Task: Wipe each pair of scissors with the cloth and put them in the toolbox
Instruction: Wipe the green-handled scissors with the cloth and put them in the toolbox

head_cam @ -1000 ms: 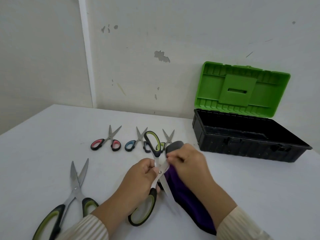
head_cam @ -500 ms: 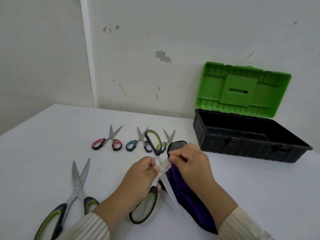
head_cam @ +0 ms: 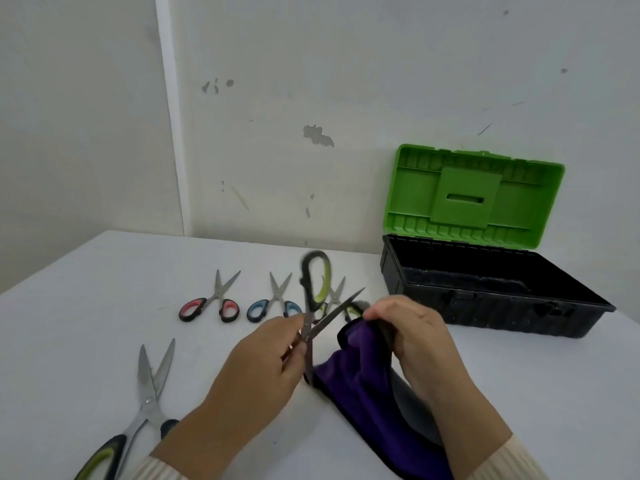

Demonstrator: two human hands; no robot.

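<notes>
My left hand (head_cam: 263, 362) grips a large pair of green-and-black scissors (head_cam: 313, 289) near the pivot. The blades are spread; one handle points up and one blade tip points right toward the toolbox. My right hand (head_cam: 412, 337) is closed on the purple cloth (head_cam: 360, 379), which trails down onto the table; a second handle shows just beyond its fingers. The black toolbox (head_cam: 485, 306) stands open at the right, its green lid (head_cam: 474, 199) raised against the wall.
On the white table (head_cam: 86, 306) lie a red-handled pair (head_cam: 207, 303), a blue-handled pair (head_cam: 273, 299), a small pair (head_cam: 337, 294) partly hidden behind the held scissors, and a large green-and-black pair (head_cam: 145, 407) at the front left. A wall rises close behind.
The held scissors have turned and opened: one handle swung upright and a blade now points right. My right hand has slid the cloth off the blade toward the right.
</notes>
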